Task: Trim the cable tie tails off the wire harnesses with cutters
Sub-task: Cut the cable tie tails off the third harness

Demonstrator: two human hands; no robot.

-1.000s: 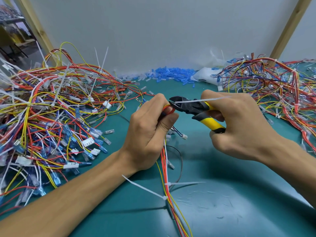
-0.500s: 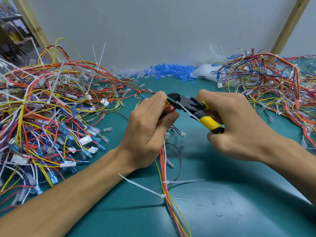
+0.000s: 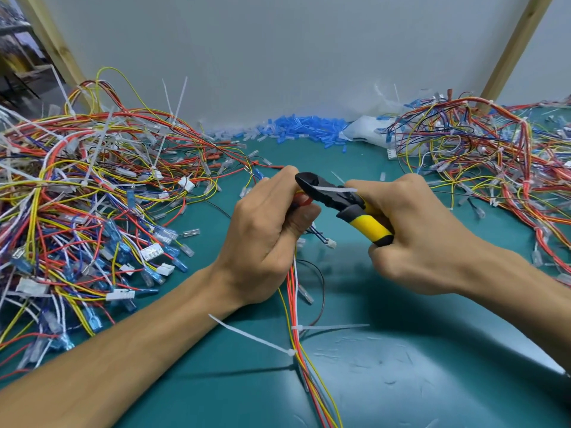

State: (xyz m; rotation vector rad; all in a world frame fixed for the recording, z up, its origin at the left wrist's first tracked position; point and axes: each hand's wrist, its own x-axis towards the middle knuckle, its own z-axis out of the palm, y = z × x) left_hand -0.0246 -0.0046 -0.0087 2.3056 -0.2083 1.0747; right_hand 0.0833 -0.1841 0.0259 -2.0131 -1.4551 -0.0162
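Cutters [image 3: 336, 197], black-headed and yellow-handled, clenched in the right hand's [image 3: 426, 239] grip, meet a white cable tie tail [image 3: 335, 189] lying rightward from the red wire harness [image 3: 292, 291] the left hand [image 3: 265, 242] pinches.

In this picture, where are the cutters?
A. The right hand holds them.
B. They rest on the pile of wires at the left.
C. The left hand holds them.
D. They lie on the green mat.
A: the right hand grips the yellow-and-black handles of the cutters, while the left hand holds the wire harness.
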